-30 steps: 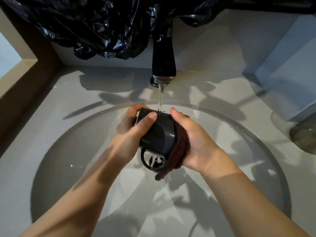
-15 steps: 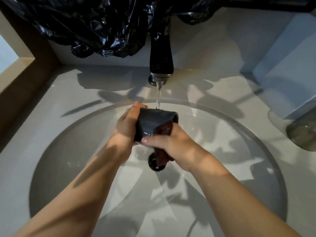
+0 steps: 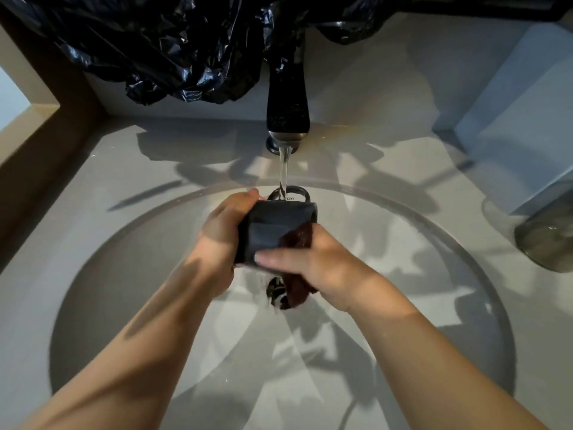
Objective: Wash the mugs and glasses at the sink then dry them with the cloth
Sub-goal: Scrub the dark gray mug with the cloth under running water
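A dark grey mug (image 3: 273, 228) lies on its side over the round sink basin (image 3: 130, 274), its handle (image 3: 290, 193) turned up to the far side under the running stream. My left hand (image 3: 223, 237) grips the mug's left side. My right hand (image 3: 307, 265) holds a dark brown cloth (image 3: 299, 240) pressed against the mug's near right side, fingers laid across the mug. The cloth's tail hangs down over the drain (image 3: 276, 293).
A black tap (image 3: 286, 103) pours water (image 3: 283, 169) onto the mug. Crumpled black plastic (image 3: 173, 48) hangs over the back wall. A smoky glass (image 3: 548, 240) stands on the counter at the right edge. A wooden ledge (image 3: 28, 125) rises at the left.
The mug has rolled in my hands, its handle going from the underside to the far top. My right hand with the cloth slid from the mug's right side across its near face.
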Motion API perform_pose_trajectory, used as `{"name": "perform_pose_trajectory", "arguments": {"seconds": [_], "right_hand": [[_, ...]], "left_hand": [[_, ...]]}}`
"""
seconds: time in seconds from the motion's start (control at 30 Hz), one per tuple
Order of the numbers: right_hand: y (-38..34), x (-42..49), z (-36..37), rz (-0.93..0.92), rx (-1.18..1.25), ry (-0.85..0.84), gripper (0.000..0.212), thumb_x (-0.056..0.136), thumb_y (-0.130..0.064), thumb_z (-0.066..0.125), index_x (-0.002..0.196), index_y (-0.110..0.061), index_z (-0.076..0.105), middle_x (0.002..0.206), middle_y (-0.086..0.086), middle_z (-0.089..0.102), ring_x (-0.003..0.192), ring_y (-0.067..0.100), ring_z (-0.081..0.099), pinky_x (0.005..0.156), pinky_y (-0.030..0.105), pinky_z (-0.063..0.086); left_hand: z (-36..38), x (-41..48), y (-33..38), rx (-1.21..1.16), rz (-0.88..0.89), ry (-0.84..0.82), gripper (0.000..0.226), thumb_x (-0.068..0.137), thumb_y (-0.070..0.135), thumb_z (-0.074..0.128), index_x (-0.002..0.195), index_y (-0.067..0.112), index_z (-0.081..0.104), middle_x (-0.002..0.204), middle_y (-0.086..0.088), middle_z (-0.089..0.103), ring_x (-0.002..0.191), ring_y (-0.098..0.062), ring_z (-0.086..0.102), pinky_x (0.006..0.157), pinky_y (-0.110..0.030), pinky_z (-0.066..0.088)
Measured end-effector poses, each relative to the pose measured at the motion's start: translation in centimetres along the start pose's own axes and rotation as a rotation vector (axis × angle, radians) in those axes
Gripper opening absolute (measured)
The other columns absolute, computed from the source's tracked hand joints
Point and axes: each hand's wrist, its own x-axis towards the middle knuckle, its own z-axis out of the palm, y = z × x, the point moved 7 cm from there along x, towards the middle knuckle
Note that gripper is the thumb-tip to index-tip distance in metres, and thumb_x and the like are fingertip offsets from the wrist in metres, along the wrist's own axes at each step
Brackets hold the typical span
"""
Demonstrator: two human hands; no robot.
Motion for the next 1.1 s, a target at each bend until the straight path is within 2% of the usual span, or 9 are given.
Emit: {"name": "perform_pose_trajectory", "arguments": {"seconds": [0.1, 0.17, 0.3, 0.37, 0.43, 0.5, 0.67, 0.87, 1.1], "right_hand": [[0.5, 0.3, 0.4, 0.170, 0.734, -0.104, 0.032, 0.071, -0.011, 0.059, 0.102, -0.005, 0.065, 0.095, 0.014, 0.071, 0.087, 0.025, 0.068, 0.087, 0.037, 0.053], [0.7, 0.3, 0.3, 0.175, 0.770, -0.086, 0.037, 0.068, -0.010, 0.059, 0.104, -0.002, 0.064, 0.095, 0.018, 0.070, 0.085, 0.027, 0.068, 0.084, 0.037, 0.054], [0.9, 0.1, -0.2, 0.073, -0.033, 0.055, 0.037, 0.066, -0.009, 0.071, 0.101, -0.013, 0.063, 0.086, 0.003, 0.072, 0.081, 0.018, 0.069, 0.077, 0.031, 0.057], [0.7, -0.2, 0.3, 0.040, -0.579, 0.016, 0.027, 0.074, -0.011, 0.071, 0.096, -0.019, 0.058, 0.076, -0.008, 0.065, 0.073, 0.012, 0.066, 0.065, 0.024, 0.053], [0.6, -0.3, 0.9, -0.006, -0.880, -0.046, 0.028, 0.076, -0.012, 0.070, 0.100, -0.016, 0.057, 0.082, -0.010, 0.054, 0.084, 0.015, 0.058, 0.073, 0.025, 0.050], [1.2, -0.1, 0.7, 0.035, -0.797, -0.075, 0.033, 0.075, -0.011, 0.073, 0.103, -0.018, 0.056, 0.084, -0.012, 0.052, 0.085, 0.012, 0.056, 0.078, 0.025, 0.050], [0.6, 0.2, 0.2, 0.119, 0.055, -0.011, 0.036, 0.072, 0.002, 0.070, 0.102, -0.019, 0.063, 0.102, 0.009, 0.067, 0.103, 0.028, 0.063, 0.097, 0.039, 0.050], [-1.8, 0.3, -1.0, -0.056, -0.816, 0.133, 0.023, 0.076, -0.018, 0.068, 0.084, -0.031, 0.050, 0.082, -0.010, 0.058, 0.086, 0.015, 0.056, 0.072, 0.023, 0.042], [-1.9, 0.1, -0.6, -0.140, -0.940, 0.072, 0.028, 0.076, -0.020, 0.066, 0.079, -0.034, 0.042, 0.086, -0.009, 0.056, 0.089, 0.015, 0.051, 0.074, 0.022, 0.039]], "left_hand": [[-0.4, 0.0, 2.1, 0.249, 0.344, 0.016, 0.023, 0.067, 0.047, 0.059, 0.084, 0.032, 0.063, 0.078, 0.020, 0.066, 0.081, -0.002, 0.059, 0.075, -0.017, 0.047], [-0.2, 0.2, 1.7, 0.221, 0.278, -0.062, 0.029, 0.065, 0.051, 0.058, 0.085, 0.032, 0.065, 0.082, 0.016, 0.065, 0.084, -0.007, 0.060, 0.078, -0.022, 0.048], [-0.3, 0.3, -0.9, 0.069, -0.143, -0.045, 0.025, 0.085, 0.042, 0.056, 0.086, 0.018, 0.064, 0.071, -0.001, 0.068, 0.064, -0.018, 0.063, 0.062, -0.030, 0.050], [-0.7, -0.3, -2.2, -0.046, -0.361, -0.003, 0.030, 0.089, 0.043, 0.053, 0.091, 0.016, 0.065, 0.070, -0.005, 0.069, 0.060, -0.023, 0.065, 0.054, -0.032, 0.050], [-1.0, -0.6, -2.7, -0.081, -0.431, 0.014, 0.031, 0.088, 0.043, 0.053, 0.094, 0.015, 0.065, 0.069, -0.007, 0.069, 0.058, -0.026, 0.065, 0.051, -0.033, 0.052], [-1.5, -0.2, -2.4, -0.062, -0.367, 0.037, 0.030, 0.089, 0.043, 0.052, 0.095, 0.016, 0.064, 0.068, -0.006, 0.068, 0.058, -0.025, 0.065, 0.048, -0.031, 0.052], [-0.4, -0.2, -1.9, -0.085, -0.261, -0.006, 0.034, 0.095, 0.040, 0.042, 0.088, 0.015, 0.064, 0.063, -0.003, 0.069, 0.054, -0.020, 0.065, 0.043, -0.024, 0.049], [-0.6, -0.9, -5.5, -0.352, -0.594, 0.136, 0.035, 0.087, 0.047, 0.046, 0.097, 0.018, 0.064, 0.069, -0.010, 0.071, 0.071, -0.028, 0.061, 0.043, -0.037, 0.053], [-0.9, -0.7, -5.5, -0.374, -0.687, 0.087, 0.035, 0.085, 0.045, 0.048, 0.088, 0.015, 0.065, 0.062, -0.010, 0.070, 0.064, -0.026, 0.065, 0.044, -0.045, 0.055]]}}
